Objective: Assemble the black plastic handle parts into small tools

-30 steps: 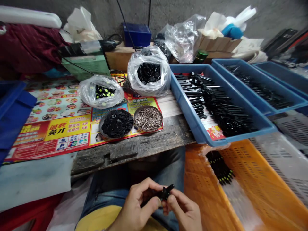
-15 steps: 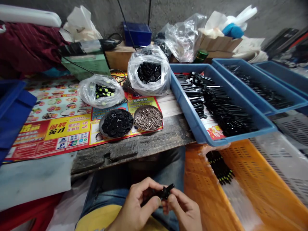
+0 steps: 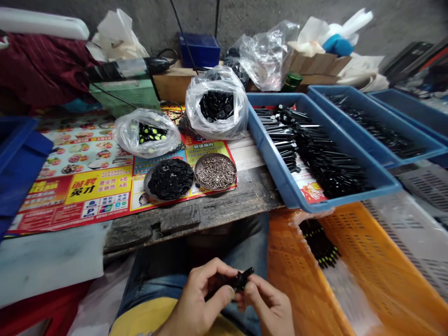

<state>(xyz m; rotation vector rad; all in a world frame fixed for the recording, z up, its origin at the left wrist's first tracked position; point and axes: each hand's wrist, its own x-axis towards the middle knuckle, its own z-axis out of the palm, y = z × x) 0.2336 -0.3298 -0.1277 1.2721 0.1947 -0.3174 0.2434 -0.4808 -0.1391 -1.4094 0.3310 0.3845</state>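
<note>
1. Fingers [image 3: 217, 267] curled: your left hand [image 3: 200, 298] and right hand [image 3: 270, 303] grip a black part [image 3: 241, 281] above your lap [image 3: 245, 247].
2. Risk: loose pinch, slick-looking part; you could drop it onto your lap or into the orange crate [image 3: 290, 270].
3. Behind: grey wall [image 3: 259, 10]. Wooden bench [image 3: 227, 205], printed flyers [image 3: 42, 205], blue tray [image 3: 271, 154] of black pieces [image 3: 336, 168], black discs [image 3: 170, 179], metal pins [image 3: 215, 172].

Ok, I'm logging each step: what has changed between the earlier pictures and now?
Nothing visibly moved, was taken up or let go. The left hand and right hand still hold the black part; the nearest blue tray is as before.
</note>
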